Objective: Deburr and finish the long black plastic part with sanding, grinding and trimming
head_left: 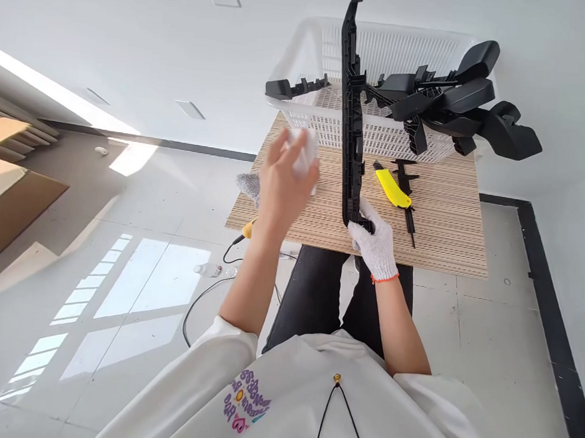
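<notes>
My right hand (375, 246), in a white knitted glove with an orange cuff, grips the lower end of a long black plastic trim piece (352, 123). The piece stands nearly upright, ribbed along its length, and bends at the bottom. To its left is my bare left hand (288, 179), raised above the table and blurred by motion. Its fingers are closed around a crumpled white cloth or tissue (306, 154), whose exact kind is smeared. A yellow utility knife (393, 189) and a black caliper (406, 183) lie on the table to the right of the trim piece.
Behind the wood-patterned table (442, 223), a white plastic basket (319, 124) holds several black plastic parts (445, 106), some jutting past its right rim. A grey cloth item (249, 186) and a yellow corded tool (248, 228) are at the left edge. Cardboard boxes (13, 206) stand far left.
</notes>
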`<state>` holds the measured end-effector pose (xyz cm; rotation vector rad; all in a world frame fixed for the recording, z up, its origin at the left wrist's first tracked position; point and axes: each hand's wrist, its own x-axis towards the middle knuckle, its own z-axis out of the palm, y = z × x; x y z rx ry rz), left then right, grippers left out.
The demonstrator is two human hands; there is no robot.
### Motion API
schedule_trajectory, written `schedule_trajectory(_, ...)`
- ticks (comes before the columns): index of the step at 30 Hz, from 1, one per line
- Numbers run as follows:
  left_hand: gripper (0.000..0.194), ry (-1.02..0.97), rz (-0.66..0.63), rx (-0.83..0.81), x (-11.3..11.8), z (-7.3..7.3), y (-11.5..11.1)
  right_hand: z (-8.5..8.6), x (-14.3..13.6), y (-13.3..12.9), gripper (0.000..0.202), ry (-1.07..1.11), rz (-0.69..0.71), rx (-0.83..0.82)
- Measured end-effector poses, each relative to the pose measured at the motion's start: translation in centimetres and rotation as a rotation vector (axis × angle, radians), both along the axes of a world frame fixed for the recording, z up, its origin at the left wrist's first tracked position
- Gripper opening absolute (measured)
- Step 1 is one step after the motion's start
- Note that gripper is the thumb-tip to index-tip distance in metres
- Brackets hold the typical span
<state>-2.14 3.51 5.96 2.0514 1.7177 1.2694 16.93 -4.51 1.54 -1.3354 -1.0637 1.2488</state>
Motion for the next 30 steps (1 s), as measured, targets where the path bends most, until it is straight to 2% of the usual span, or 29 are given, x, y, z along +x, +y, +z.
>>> schedule_trajectory(3,0.051,0.049,-0.194,0.028,4.5,-0.7,-0.4,-0.1,0.0,0.0,0.065,-0.044,0.003,-0.001)
schedule_trajectory(6,0.051,0.023,-0.258,0.022,6.9,-2.7,0.3,-0.1,0.0,0.1,0.064,-0.103,-0.025,0.001)
schedule_trajectory(8,0.052,-0.024,-0.252,-0.002,6.4,-4.1,1.2,0.0,0.0,0.2,0.062,-0.119,-0.023,0.005)
schedule_trajectory(11,0.051,-0.084,-0.173,-0.032,3.2,-5.4,2.7,0.2,0.0,0.1,0.060,-0.070,-0.017,0.000)
schedule_trajectory(13,0.047,-0.098,-0.058,-0.057,0.5,-5.2,3.3,0.3,0.0,0.0,0.060,-0.009,-0.034,-0.004)
schedule_trajectory(16,0.047,-0.078,0.100,-0.104,-1.7,-3.3,2.9,0.4,0.0,-0.1,0.062,0.026,-0.041,-0.001)
schedule_trajectory(18,0.050,-0.069,0.090,-0.100,-0.8,-1.8,2.1,0.4,0.0,-0.1,0.063,-0.004,-0.024,0.002)
schedule_trajectory(20,0.050,-0.062,-0.051,-0.022,1.5,-1.0,1.3,0.3,0.0,0.0,0.062,-0.046,-0.004,0.009)
schedule_trajectory(22,0.047,-0.035,-0.164,0.015,4.3,-1.2,0.9,0.1,0.0,0.0,0.061,-0.080,-0.005,0.020)
schedule_trajectory(25,0.047,0.008,-0.181,-0.021,6.6,-3.0,1.5,0.0,-0.1,0.0,0.061,-0.125,-0.035,0.028)
schedule_trajectory(27,0.049,0.008,-0.173,-0.010,6.1,-4.6,2.6,-0.1,-0.2,0.0,0.059,-0.144,-0.037,0.039)
schedule_trajectory(30,0.053,-0.025,-0.095,0.011,2.7,-6.4,4.6,0.1,-0.2,-0.1,0.058,-0.097,-0.026,0.047)
